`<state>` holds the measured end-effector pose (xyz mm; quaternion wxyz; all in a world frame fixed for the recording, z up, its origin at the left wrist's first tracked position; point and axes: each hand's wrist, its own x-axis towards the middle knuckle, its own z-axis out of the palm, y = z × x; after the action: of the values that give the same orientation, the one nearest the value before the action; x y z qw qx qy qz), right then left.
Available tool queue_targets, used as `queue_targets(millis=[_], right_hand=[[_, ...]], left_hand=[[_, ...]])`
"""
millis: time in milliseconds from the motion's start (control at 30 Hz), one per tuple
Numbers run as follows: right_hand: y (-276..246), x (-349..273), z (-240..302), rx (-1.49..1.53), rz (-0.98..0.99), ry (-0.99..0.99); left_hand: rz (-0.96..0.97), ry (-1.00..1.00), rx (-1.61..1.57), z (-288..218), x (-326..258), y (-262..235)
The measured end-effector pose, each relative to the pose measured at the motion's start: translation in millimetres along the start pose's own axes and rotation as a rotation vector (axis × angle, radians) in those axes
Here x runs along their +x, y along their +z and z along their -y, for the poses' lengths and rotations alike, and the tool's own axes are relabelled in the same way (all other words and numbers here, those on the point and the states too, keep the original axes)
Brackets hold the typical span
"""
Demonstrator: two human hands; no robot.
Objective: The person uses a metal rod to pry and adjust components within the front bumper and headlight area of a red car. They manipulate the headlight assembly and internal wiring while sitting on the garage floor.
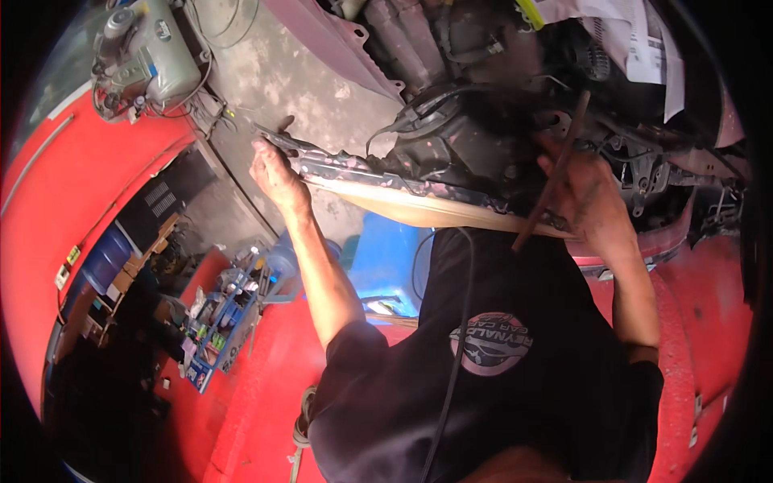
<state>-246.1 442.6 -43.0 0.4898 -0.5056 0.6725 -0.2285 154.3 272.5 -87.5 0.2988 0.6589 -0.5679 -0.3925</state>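
A long headlight [419,205] with a yellowed, bulging lens and a black, scuffed housing lies across in front of my body, at the car's open front end. My left hand [278,173] is closed around its narrow left end, thumb and fingers on the edge. Close to its right end is my right hand [594,197], with its fingers blurred and partly in shadow. A rust-brown bar [555,169] runs slantwise across that hand; whether the fingers grip it cannot be made out.
The dark engine bay [483,145] and a dull pink body panel [330,40] lie beyond. Printed sheets [636,40] hang at upper right. A compressor [153,60] stands at upper left. A blue container [386,262] and a crate of supplies [221,326] are to my left.
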Motion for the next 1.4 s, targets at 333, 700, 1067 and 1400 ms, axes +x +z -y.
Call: queue_targets(millis=[333,700,1067,1400], right_hand=[[21.6,105.1,38.0,-0.133,0.098,-0.078],[53.6,139.0,8.2,-0.005,0.106,-0.323],[55.7,139.5,8.9,-0.015,0.13,-0.197],[61.9,130.0,14.6,-0.021,0.041,-0.145]], left_hand=[[0.198,0.104,-0.329,-26.9,5.2,21.5],[1.073,-0.484,0.054,-10.2,60.5,25.5],[1.654,-0.4,0.288,-25.5,85.7,64.3],[1.936,-0.167,0.372,-25.0,99.7,82.4]])
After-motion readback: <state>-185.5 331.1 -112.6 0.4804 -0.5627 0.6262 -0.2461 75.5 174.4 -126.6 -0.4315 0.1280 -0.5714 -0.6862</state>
